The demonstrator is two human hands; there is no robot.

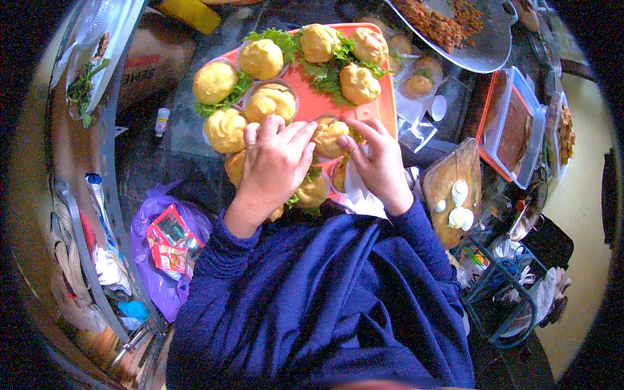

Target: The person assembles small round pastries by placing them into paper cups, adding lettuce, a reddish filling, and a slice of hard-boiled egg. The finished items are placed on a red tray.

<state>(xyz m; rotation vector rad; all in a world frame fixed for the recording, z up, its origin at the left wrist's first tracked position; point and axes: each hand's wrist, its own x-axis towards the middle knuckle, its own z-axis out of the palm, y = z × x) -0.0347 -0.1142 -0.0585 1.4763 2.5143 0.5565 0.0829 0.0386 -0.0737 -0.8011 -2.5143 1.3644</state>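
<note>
Orange tray (312,104) on a dark cluttered surface (162,162), loaded with yellow ruffled pastries in paper cups on green lettuce leaves (328,75). Both hands over the tray's near edge. Left hand (276,162) spread flat, fingers fairly wide, resting across the near pastries, fingertips touching the pastry between the hands (328,133). Right hand (377,162) curled, thumb and forefinger narrowed at that same pastry's right flank, a white paper napkin (361,195) under the palm. Cannot tell whether the pastry is lifted or merely steadied.

Handling judgement: light, soft, probably crumbly or hollow; piped ridges likely to dent under a pinch. Paper cup thin, floppy, no real stiffness. Best taken low at the cup's sides or cradled from beneath, not from the domed top. Lettuce limp, could slide under it.

Nearby: wooden board (448,188) with halved boiled eggs (460,218) to the right, lidded plastic container (513,130), purple plastic bag (159,260) to the left
</note>
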